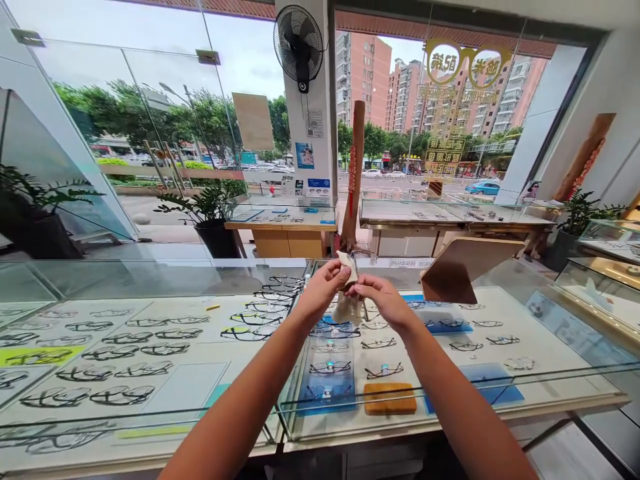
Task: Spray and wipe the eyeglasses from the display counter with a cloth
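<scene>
Over the glass counter, my two hands are close together in front of me. My left hand (325, 285) is closed on a beige cleaning cloth (347, 311), which hangs below the fingers and also sticks up above them. The fingers of my right hand (381, 297) pinch at the same spot, against a pair of eyeglasses (365, 311) partly wrapped in the cloth. Only thin bits of its frame show; the lenses are mostly hidden by cloth and fingers.
Below my hands, a glass display case (350, 427) holds rows of eyeglasses and an orange-brown block (390, 399). A brown-backed tabletop mirror (465, 267) stands on the glass at right. Further off are a wooden post (357, 167), a potted plant (213, 230) and more display cases.
</scene>
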A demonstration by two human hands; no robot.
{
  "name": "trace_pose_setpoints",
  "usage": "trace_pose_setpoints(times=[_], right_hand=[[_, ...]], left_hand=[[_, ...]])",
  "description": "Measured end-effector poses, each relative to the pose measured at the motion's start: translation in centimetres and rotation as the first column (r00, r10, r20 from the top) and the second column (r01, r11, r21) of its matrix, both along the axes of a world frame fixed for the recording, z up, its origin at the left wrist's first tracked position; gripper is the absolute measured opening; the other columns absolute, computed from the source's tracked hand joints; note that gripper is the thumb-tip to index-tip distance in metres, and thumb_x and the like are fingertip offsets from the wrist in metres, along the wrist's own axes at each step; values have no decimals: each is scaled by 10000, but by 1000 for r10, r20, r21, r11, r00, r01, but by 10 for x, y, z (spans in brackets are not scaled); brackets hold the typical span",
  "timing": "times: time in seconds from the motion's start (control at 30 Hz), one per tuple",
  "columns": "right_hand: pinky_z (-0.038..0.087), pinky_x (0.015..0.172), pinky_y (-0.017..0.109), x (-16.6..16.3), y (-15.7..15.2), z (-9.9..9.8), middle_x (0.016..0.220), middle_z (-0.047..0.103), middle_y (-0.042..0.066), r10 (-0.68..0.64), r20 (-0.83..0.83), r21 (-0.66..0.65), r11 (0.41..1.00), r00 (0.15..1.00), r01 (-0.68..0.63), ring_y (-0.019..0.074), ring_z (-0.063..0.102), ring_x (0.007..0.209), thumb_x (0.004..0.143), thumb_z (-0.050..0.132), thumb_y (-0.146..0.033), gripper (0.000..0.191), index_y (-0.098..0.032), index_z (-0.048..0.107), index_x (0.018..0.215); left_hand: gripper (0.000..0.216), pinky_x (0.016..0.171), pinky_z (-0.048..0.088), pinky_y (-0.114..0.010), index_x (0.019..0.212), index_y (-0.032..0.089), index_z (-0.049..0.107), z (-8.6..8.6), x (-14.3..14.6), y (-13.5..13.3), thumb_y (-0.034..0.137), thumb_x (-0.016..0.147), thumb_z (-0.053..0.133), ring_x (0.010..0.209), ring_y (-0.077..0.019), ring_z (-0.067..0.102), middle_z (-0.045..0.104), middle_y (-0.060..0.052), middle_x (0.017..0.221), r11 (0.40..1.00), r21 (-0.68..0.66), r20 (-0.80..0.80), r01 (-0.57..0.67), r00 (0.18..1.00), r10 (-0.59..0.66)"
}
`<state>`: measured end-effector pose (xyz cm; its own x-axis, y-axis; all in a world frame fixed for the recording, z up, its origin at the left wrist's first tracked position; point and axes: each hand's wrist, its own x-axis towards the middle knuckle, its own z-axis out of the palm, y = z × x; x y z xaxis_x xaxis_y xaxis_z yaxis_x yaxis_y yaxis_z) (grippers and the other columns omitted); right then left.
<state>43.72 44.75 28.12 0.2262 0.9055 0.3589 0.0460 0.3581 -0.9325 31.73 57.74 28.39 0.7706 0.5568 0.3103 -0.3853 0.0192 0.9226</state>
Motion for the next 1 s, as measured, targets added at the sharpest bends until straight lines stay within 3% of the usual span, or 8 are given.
trace_pose_setpoints(times=[0.13, 0.3, 0.43, 0.57, 0.67, 0.83, 0.93, 1.0], right_hand=[[435, 807, 324, 12, 25, -3, 868, 720, 29, 62, -27, -14, 998, 998, -62, 181, 587, 830, 840, 785, -510, 300, -215, 739, 818], [432, 778, 334, 13, 53, -15, 909, 747, 64, 136, -182, -20, 990, 974, -141, 187, 598, 836, 779, 835, -506, 317, -200, 791, 851], [429, 776, 341, 12, 68, -32, 907, 758, 69, 103, -219, -25, 993, 970, -112, 190, 599, 831, 758, 840, -517, 331, -198, 806, 840], [435, 805, 354, 12, 75, -49, 859, 743, 44, -18, -87, -46, 999, 996, 14, 181, 558, 786, 801, 799, -516, 304, -213, 813, 822], [445, 833, 365, 11, 75, -54, 867, 744, 41, -15, -28, -71, 997, 999, 13, 188, 565, 792, 816, 786, -521, 300, -223, 821, 829], [445, 830, 365, 16, 73, -55, 911, 767, 58, -18, -83, -48, 999, 996, 14, 210, 594, 853, 841, 767, -476, 255, -231, 832, 861], [434, 785, 356, 18, 72, -56, 885, 764, 60, -41, -154, -30, 999, 987, 37, 210, 591, 838, 815, 777, -446, 218, -233, 820, 828], [430, 779, 357, 18, 72, -57, 862, 758, 55, -36, -178, -33, 999, 983, 31, 205, 583, 815, 803, 778, -434, 204, -234, 815, 816]], left_hand=[[467, 653, 422, -248, 901, 154, 641, 4, 0, 16, 579, 829, 820, 664, -106, 514, 598, 10, 751, 992, -10, -6, 122, 992, -122], [479, 581, 418, -241, 1076, 157, 648, -7, 5, 36, 466, 796, 884, 616, -101, 534, 637, 3, 784, 979, -133, 101, 158, 984, -145], [579, 534, 415, -230, 1155, 140, 638, -25, 15, 46, 452, 754, 916, 585, -90, 539, 661, -2, 800, 985, -156, 113, 78, 992, -61], [578, 467, 403, -223, 990, 162, 612, -42, 27, 46, 596, 727, 890, 516, -78, 511, 640, 23, 740, 974, -195, 113, -113, 984, 137], [606, 427, 373, -226, 933, 173, 597, -47, 27, 47, 688, 731, 844, 457, -72, 452, 590, 45, 663, 975, -179, 87, -132, 985, 150], [547, 565, 477, -260, 1029, 152, 651, -39, 12, 51, 587, 775, 865, 564, -102, 541, 677, -13, 769, 988, -147, 89, 38, 996, -25], [566, 722, 528, -280, 1158, 165, 663, -38, 8, 51, 470, 752, 913, 720, -132, 628, 722, -43, 911, 993, -95, 99, 62, 994, -53], [598, 714, 521, -277, 1221, 185, 643, -41, 10, 50, 447, 755, 912, 713, -128, 620, 719, -36, 938, 997, -60, 93, 53, 995, -47]])
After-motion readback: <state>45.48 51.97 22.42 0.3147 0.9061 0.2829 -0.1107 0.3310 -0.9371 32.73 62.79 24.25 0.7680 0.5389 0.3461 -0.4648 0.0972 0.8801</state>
